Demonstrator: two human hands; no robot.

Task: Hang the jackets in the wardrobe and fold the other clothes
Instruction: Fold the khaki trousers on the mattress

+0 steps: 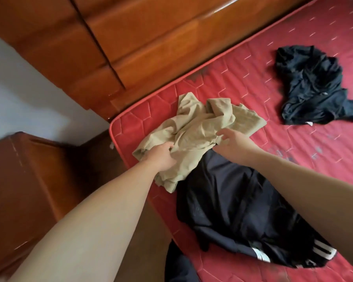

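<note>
Nearby, a dark garment [232, 210] lies beside the khaki garment [198, 129] on the red mattress [293, 159].

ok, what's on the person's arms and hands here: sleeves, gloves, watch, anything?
Nothing visible. Both forearms are bare up to the frame edge, with no sleeves in view. The left hand and right hand have no gloves, and no watch, rings or bands show on either.

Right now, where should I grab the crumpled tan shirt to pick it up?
Probably by the tan shirt's near edge, coming from the bed's foot. The left hand already grips it there; the right hand hovers open over the bunched middle.
</note>
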